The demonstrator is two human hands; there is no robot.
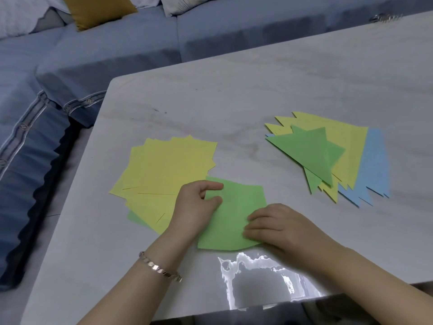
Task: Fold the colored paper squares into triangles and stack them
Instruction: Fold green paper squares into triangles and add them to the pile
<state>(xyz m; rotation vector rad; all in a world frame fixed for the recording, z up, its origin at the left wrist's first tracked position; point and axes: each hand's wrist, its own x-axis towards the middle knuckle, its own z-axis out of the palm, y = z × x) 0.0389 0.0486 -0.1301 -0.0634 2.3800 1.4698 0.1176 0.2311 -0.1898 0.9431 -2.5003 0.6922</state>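
The left hand point(196, 207) pinches the left edge of the green sheet point(234, 214) between curled thumb and forefinger. The right hand point(281, 228) rests on its near right corner, fingers close together and pressing down. The sheet lies on the bench point(234, 95), between the pile of yellow squares point(168, 170) and the stack of folded triangles point(328, 156).

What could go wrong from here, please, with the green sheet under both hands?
The green sheet lies over the edge of the loose yellow stack, right where the left hand pinches it, so a yellow sheet might get dragged along. The right hand presses only one near corner and the sheet looks bowed, so the corners may meet askew. The folded pile is already fanned out; another triangle might slide.
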